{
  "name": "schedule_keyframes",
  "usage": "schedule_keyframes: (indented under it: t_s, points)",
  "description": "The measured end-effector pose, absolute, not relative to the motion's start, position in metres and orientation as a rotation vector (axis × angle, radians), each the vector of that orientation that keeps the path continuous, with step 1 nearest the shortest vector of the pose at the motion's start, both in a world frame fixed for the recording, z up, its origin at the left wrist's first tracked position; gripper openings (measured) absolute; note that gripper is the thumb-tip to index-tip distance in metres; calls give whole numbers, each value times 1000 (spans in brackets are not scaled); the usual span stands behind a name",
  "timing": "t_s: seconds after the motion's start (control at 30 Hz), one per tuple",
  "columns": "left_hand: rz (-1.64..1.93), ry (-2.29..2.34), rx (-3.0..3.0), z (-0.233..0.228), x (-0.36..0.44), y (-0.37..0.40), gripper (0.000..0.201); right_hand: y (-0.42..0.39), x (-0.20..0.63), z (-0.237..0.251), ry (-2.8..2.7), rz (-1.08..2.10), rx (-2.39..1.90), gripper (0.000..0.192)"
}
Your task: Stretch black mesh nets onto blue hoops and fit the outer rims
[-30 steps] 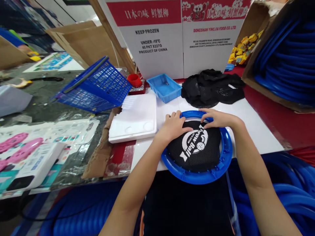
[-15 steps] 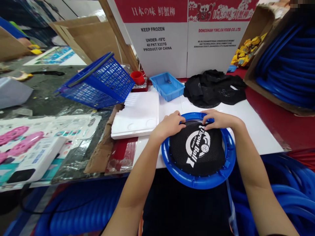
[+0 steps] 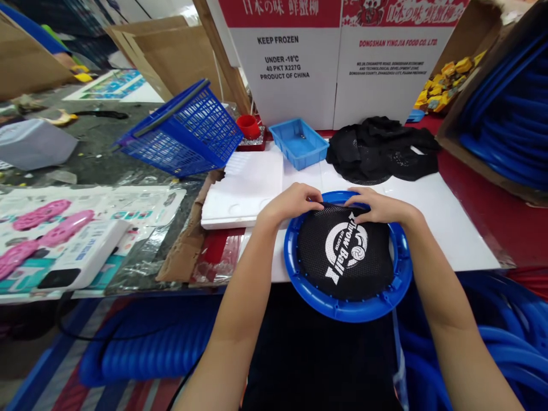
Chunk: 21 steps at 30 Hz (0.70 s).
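A round blue plastic ring (image 3: 295, 279) rests at the table's front edge, close to my body. Inside it lies a piece of black mesh netting (image 3: 370, 277) with a white "Throw Ball" print. At the ring's far left side, my left hand (image 3: 299, 202) pinches the mesh's upper edge between thumb and fingers. My right hand (image 3: 377, 205) bends over the far right side, fingertips at the rim and thumb on the mesh near the print. Along the near side the mesh meets the ring's inner edge; at the far side a gap shows between them.
Behind the ring are a pile of black mesh (image 3: 381, 151), a blue tray (image 3: 299, 148) and a white foam slab (image 3: 244, 197). A tilted blue basket (image 3: 184, 134) stands left. Boxes of blue tubing (image 3: 505, 125) and yellow pieces (image 3: 449, 83) stand right.
The view has shifted, so the table's things appear farther right. My hands stay at the ring's far side, and the mesh's upper edge sits slightly closer to the far rim.
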<state>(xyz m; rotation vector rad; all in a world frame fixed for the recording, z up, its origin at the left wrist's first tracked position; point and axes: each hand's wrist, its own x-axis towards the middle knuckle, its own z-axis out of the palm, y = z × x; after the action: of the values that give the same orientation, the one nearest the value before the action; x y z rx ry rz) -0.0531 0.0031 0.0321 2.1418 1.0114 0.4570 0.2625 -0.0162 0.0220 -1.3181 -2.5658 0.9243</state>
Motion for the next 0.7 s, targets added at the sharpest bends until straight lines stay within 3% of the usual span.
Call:
schedule_keyframes:
  t_s: [0.07,0.23,0.7]
  points:
    - [472,1005,2107,31,-56,5,15,-15,262,20,-2557,916,-1311,61]
    - [471,1010,2084,29,-56,8,14,-15,262,26,-2532,935,-1307,40]
    - [554,1001,2138,23,-47,5,13,-10,297,42,-2352,1032,-1419,46]
